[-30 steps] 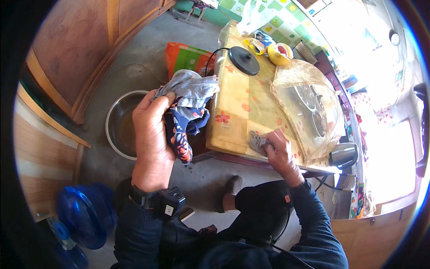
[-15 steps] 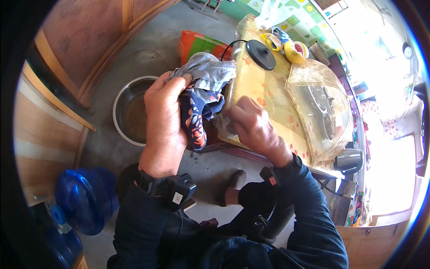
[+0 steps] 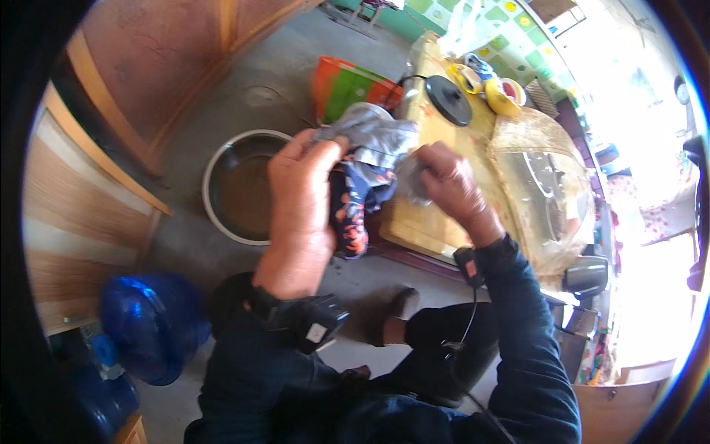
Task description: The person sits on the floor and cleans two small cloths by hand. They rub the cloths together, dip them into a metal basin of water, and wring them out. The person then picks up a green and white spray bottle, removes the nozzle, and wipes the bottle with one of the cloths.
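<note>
Left hand (image 3: 302, 185): gripping bunched grey-and-navy floral cloth (image 3: 381, 137)
Right hand (image 3: 452, 181): fingers closed on crumpled grey rag (image 3: 413, 181)
Crumpled grey rag: by table (image 3: 425, 228) edge, just beside floral cloth
Steel basin (image 3: 206, 189): on floor, left of cloth

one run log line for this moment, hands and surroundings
left hand: holds bundled grey and navy floral cloth | right hand: grips crumpled grey wad | nearby: yellow floral-covered table, round steel basin

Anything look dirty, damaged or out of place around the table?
Nothing looks toppled. The food cover on the table stands out: its far panel is blotchy brown, unlike its clearer near panel, perhaps from stains or age. The grey-and-floral cloth in the left hand is crumpled, probably just from gripping.
</note>
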`<state>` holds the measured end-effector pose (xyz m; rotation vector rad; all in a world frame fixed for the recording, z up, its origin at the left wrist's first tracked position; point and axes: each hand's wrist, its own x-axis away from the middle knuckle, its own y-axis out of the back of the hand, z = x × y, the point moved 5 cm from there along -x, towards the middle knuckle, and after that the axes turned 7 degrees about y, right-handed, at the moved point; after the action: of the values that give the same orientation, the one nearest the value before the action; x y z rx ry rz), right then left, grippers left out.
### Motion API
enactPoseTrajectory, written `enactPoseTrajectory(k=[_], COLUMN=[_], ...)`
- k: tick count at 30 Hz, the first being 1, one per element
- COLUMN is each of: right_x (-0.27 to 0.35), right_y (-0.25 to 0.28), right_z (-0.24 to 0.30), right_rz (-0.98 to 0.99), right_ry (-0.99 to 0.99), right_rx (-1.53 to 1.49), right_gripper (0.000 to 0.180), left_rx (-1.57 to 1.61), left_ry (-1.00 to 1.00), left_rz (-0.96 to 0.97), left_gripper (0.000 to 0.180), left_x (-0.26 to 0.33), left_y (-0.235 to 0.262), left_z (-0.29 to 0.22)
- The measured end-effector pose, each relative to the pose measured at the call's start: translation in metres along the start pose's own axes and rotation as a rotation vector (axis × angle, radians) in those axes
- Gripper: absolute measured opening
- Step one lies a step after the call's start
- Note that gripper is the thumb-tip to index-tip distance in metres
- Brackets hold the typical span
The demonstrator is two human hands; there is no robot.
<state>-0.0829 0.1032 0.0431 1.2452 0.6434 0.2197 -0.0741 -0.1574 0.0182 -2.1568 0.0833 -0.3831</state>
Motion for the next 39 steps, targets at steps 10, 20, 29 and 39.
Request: enactPoseTrajectory(k=[10, 20, 29, 39], right_x=[0.066, 0.128, 0.157, 0.175], right_y=[0.019, 0.020, 0.030, 0.048], right_z=[0.004, 0.044, 0.034, 0.029], right_rz=[-0.065, -0.437, -0.497, -0.632], right_ry=[-0.237, -0.481, -0.612, -0.664], right_rx=[0.008, -0.345, -0.671, -0.808], right_gripper=[0.011, 0.024, 0.022, 0.023], left_rx=[-0.138, -0.329, -0.418, -0.441], left_ry=[-0.028, -0.048, -0.113, -0.270], left_rz=[-0.045, 0.139, 0.135, 0.074], left_gripper=[0.009, 0.015, 0.022, 0.007], left_x=[-0.006, -0.002, -0.007, -0.009], left_y=[0.000, -0.030, -0.063, -0.085], left_z=[0.012, 0.023, 0.041, 0.060])
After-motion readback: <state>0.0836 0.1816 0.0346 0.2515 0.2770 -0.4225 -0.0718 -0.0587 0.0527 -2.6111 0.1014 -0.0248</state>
